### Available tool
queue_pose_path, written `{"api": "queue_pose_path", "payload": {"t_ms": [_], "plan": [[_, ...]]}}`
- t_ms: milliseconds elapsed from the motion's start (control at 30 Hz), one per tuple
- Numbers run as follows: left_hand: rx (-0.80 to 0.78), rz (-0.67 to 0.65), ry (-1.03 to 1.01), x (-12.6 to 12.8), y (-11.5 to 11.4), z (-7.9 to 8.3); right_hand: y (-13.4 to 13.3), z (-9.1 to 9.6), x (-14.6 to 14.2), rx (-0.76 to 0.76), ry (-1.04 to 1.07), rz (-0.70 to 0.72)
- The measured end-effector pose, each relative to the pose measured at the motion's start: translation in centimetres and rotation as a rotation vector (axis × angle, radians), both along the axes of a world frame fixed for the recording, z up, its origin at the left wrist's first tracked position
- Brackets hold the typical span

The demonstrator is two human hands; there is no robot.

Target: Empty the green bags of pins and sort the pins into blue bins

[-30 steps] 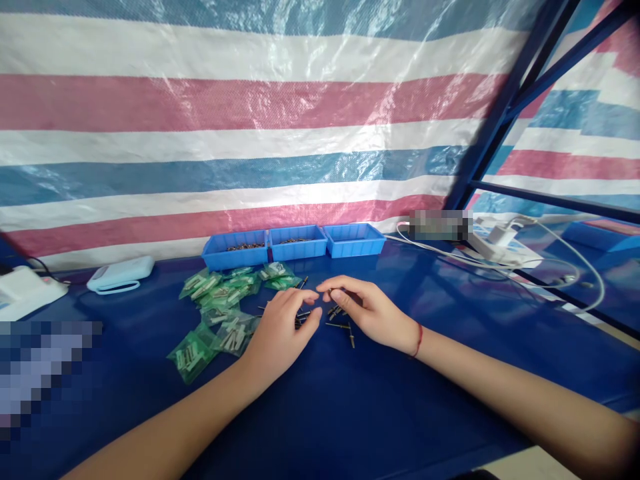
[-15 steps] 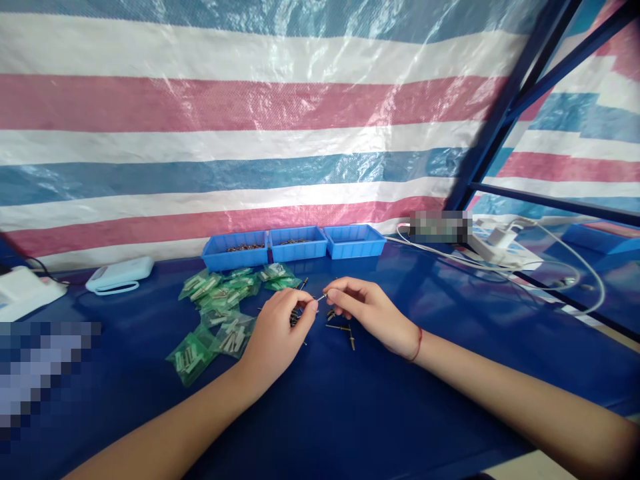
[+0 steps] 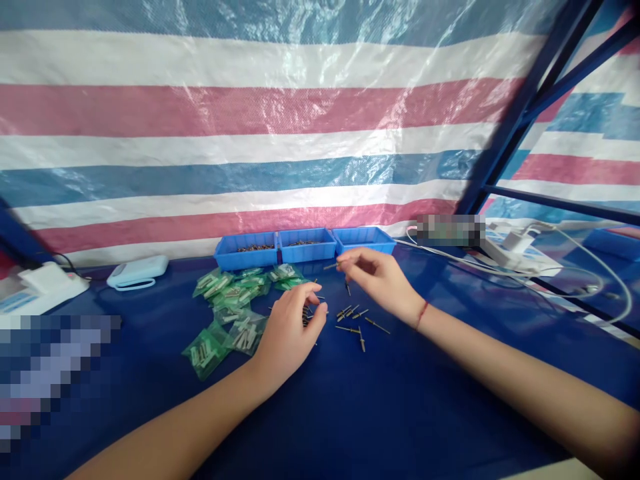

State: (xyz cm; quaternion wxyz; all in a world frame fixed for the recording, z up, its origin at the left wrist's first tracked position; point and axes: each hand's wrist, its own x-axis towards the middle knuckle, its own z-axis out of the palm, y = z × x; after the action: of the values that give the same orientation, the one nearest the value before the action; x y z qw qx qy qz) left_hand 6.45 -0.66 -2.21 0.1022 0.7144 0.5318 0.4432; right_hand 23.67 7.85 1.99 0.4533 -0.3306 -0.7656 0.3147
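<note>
My right hand [image 3: 380, 280] is lifted above the blue table [image 3: 350, 413] and pinches a thin metal pin [image 3: 331, 266] that points left toward the blue bins. My left hand [image 3: 290, 327] rests on the table with its fingers curled around a small bunch of dark pins [image 3: 306, 315]. Several loose pins [image 3: 356, 320] lie scattered on the table between and below the two hands. Several green plastic bags [image 3: 233, 313] of pins lie in a heap just left of my left hand.
Three blue bins [image 3: 305, 245] stand in a row at the back against a striped tarp. A pale blue device [image 3: 137, 273] and a white device [image 3: 43, 287] sit at the back left. White cables and a charger [image 3: 520, 247] lie at the right by a blue frame.
My right hand has lifted off the table and moved back toward the bins with one pin. My left hand stays low, still curled on its pins. The camera view shifted slightly.
</note>
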Motion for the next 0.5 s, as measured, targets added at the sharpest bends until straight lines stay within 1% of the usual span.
{"api": "queue_pose_path", "payload": {"t_ms": [67, 133, 200, 267, 300, 367, 467, 500], "plan": [[0.001, -0.011, 0.004, 0.0, -0.1, 0.1, 2.4, 0.8, -1.2, 0.109, -0.046, -0.09], [0.011, -0.019, 0.013, -0.1, -0.1, 0.2, 4.9, 1.6, -2.7, 0.217, -0.149, -0.187], [0.021, -0.02, 0.024, -0.2, -0.2, 0.3, 6.8, 2.1, -4.1, 0.248, -0.22, -0.207], [0.025, -0.019, 0.032, -0.3, -0.2, 0.3, 7.5, 2.2, -4.9, 0.25, -0.274, -0.191], [0.028, -0.02, 0.034, -0.3, -0.2, 0.3, 7.3, 2.0, -5.0, 0.254, -0.303, -0.181], [0.032, -0.024, 0.037, -0.3, -0.2, 0.2, 6.2, 1.4, -4.4, 0.265, -0.37, -0.125], [0.023, -0.036, 0.048, -0.3, -0.1, 0.1, 3.5, 0.0, -2.3, 0.303, -0.556, 0.03], [0.016, -0.04, 0.052, -0.3, 0.0, 0.0, 2.7, -0.6, -1.5, 0.315, -0.62, 0.054]]}}
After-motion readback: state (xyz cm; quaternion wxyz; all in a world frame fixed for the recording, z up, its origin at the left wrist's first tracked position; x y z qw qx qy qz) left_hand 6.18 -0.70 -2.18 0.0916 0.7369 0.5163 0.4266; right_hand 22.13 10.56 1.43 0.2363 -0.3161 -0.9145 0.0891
